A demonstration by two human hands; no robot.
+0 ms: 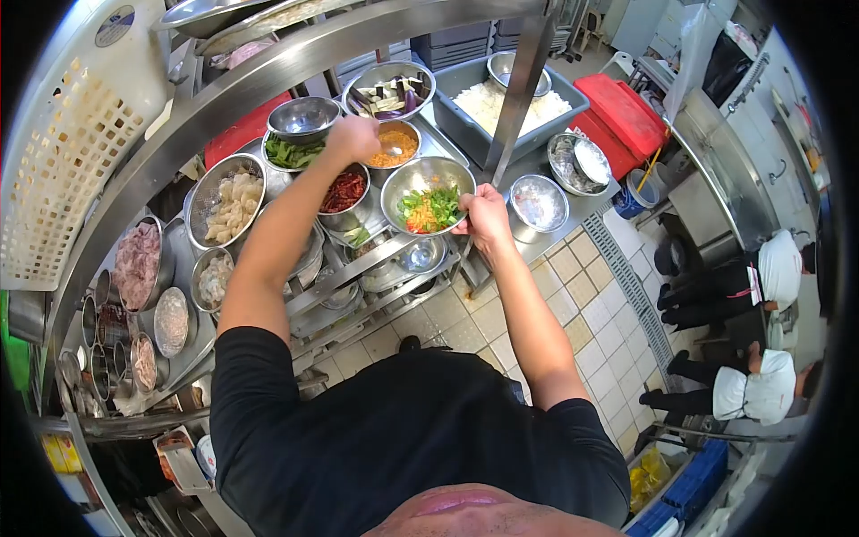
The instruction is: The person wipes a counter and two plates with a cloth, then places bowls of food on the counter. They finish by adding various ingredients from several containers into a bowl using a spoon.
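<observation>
We are holding a steel mixing bowl (428,195) just above the middle of the frame, over the prep counter (586,208). It is carrying chopped greens, yellow shreds and red bits. Our right hand (484,215) is gripping its rim on the right side, fingers curled together over the edge with the thumb seemingly pressing from outside, so the hand is clamped on the bowl. We are judging the bowl to be light, stiff and thin-walled, with a polished surface that could be slippery if wet; the rolled rim is looking like the surest place to take hold, and the loose filling would be spilling if it were tilting.

Our left hand (352,139) is reaching up and left of the bowl, hovering over a smaller bowl of orange crumbs (395,146), beside a bowl of dried red chillies (344,191). Its fingers are bunched together as if pinching, but we cannot tell whether anything is held between them.
</observation>
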